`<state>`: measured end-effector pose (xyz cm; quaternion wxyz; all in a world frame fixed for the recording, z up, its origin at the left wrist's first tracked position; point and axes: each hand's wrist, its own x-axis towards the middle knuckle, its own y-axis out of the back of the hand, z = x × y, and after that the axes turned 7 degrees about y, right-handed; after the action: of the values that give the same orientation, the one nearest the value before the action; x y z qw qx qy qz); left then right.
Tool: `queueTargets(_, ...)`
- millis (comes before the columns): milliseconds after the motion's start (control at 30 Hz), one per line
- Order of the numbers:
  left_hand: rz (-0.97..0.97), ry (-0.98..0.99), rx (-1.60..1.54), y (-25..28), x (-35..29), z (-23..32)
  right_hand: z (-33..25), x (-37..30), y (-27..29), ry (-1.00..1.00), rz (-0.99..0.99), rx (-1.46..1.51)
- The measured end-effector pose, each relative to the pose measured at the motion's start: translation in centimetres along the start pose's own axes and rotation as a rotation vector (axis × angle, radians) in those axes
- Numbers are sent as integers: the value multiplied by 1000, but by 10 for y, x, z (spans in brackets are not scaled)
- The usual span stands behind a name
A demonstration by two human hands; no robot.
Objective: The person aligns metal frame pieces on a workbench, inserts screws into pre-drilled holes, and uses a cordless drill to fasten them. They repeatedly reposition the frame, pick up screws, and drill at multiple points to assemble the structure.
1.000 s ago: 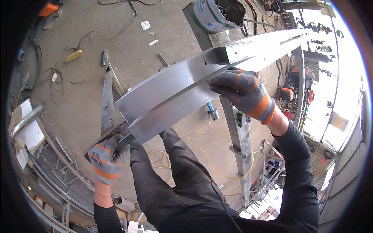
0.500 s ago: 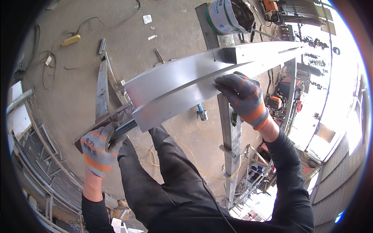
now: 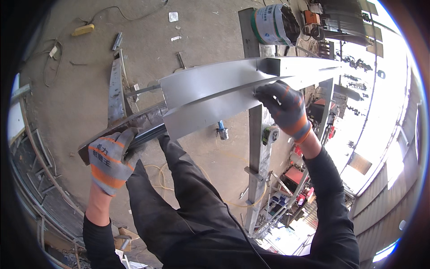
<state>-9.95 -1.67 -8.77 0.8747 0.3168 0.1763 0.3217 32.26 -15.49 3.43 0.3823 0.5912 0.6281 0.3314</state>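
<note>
Workshop floor, grey-brown, scuffed, lying beneath everything listed; landmark: the silver beam.
Item: silver beam, long, folded sheet metal, in front of my legs, running away to my right across a steel rail.
Item: dark steel bar, extending from the beam's left end.
Item: my left hand, gloved grey and orange, left of the beam; fingers curled around the bar.
Item: my right hand, matching glove; fingers bent, tips at the beam's near edge; whether they pinch it, I cannot tell.
Item: bucket, white and green, beyond the beam.
Item: tape measure, on the beam's near side.
</note>
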Motion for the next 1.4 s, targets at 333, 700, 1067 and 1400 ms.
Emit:
queueTargets(333,2,-37,62,-5,-12,-17,-24,28,32,-156,-454,-385)
queueTargets(700,-42,23,37,-4,-11,-19,-25,43,29,120,-617,-505)
queueTargets(1067,-82,13,60,-8,-16,-23,-22,24,26,302,-658,-727)
queueTargets(1400,-44,-50,-10,-23,-32,-24,-34,-2,-12,-101,-327,-484)
